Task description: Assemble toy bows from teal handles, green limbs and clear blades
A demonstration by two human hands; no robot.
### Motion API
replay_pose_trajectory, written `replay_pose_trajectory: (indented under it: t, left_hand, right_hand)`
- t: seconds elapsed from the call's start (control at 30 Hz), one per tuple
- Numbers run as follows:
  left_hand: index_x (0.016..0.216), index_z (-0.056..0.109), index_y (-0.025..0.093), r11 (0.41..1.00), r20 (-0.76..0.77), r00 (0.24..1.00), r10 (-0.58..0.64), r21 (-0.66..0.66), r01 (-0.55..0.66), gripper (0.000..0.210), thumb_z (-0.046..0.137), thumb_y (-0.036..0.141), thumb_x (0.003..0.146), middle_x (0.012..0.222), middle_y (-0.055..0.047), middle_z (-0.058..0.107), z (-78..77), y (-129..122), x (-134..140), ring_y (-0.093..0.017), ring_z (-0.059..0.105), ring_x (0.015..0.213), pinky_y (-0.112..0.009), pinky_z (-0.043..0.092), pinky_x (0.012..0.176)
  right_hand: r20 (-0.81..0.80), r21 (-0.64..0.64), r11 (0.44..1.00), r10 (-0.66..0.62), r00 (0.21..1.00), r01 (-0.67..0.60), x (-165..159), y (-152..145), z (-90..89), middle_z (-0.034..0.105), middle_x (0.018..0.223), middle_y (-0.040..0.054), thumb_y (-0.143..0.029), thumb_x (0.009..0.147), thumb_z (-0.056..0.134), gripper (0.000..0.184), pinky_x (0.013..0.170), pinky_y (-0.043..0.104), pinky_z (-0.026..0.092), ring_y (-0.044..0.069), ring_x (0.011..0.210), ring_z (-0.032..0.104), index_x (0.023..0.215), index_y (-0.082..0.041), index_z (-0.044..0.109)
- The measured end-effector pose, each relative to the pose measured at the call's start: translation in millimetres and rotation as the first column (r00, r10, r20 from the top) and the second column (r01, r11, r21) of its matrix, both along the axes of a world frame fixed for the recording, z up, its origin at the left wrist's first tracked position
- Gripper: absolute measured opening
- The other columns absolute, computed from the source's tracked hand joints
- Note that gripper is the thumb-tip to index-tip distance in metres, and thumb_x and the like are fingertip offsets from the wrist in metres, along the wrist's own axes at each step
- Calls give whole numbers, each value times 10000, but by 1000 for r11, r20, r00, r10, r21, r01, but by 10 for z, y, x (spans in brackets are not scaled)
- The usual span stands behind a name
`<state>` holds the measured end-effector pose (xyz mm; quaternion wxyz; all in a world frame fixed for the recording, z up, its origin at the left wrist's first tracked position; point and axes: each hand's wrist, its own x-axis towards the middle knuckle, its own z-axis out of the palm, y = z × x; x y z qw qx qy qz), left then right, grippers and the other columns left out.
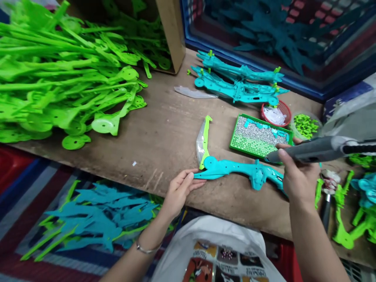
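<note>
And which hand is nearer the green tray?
Right. The right hand, on the grey corded tool, is at the right end of the green perforated tray; the left hand, farther left, holds the turquoise plastic piece by its left tip.

Soft light across the tabletop, dim shadow inside the blue crate, stretched, blurry outer edges.

A heap of lime parts lies at the left of the table, beside a cardboard box. A blue crate stands right of the box. Near it, a red basket of white pieces sits beside a tub of green pieces.
</note>
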<state>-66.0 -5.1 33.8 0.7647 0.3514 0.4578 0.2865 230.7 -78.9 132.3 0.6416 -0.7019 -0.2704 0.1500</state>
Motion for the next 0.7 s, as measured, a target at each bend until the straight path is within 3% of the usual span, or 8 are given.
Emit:
replay_pose_trajectory:
  t: [0.07, 0.17, 0.37, 0.5, 0.7]
  left_hand:
    - [1126, 673, 141, 1000, 6, 1000, -3, -3, 3, 448, 715, 522, 894, 1012, -91, 775, -18, -4, -7, -225, 766, 940, -401, 619, 937]
    - [1125, 682, 146, 1000, -13, 1000, -2, 4, 2, 425, 707, 508, 904, 1016, -85, 776, -38, -4, -11, -224, 765, 946, -395, 622, 934]
    - [1145, 689, 133, 1000, -56, 998, -6, -9, 6, 431, 707, 490, 905, 1052, -99, 776, -11, 1, -5, -242, 764, 964, -425, 622, 952]
    - [1184, 684, 135, 999, -74, 997, -26, -22, 24, 450, 687, 498, 918, 1073, -108, 778, -18, -4, -14, -256, 763, 993, -430, 614, 967]
    - [1187, 691, 138, 1000, -100, 995, -25, -17, 24, 440, 678, 492, 926, 1079, -107, 777, -11, -11, -8, -249, 768, 982, -408, 621, 952]
  right_hand:
    - [-25, 78, 991, 112, 993, -109, 4, 161, 47, 759, 932, 27, -292, 773, 797, 310, 974, 437, 526, 234, 966, 720, 1055, -222, 688]
    - [-10, 211, 951, 232, 973, -225, -49, 420, 44, 725, 822, -2, -315, 768, 777, 288, 863, 412, 555, 214, 814, 719, 1026, -234, 679]
    - [58, 201, 978, 42, 997, -53, -100, 789, -294, 629, 639, -55, -416, 801, 781, 328, 669, 314, 532, 144, 581, 636, 1029, -218, 653]
    - [67, 197, 978, 50, 997, -62, -59, 830, -464, 605, 604, -61, -417, 831, 734, 278, 670, 323, 529, 144, 567, 621, 1003, -217, 648]
    - [106, 221, 973, 49, 993, -72, -16, 852, -554, 605, 596, -68, -370, 846, 721, 208, 684, 332, 530, 140, 546, 605, 979, -230, 642]
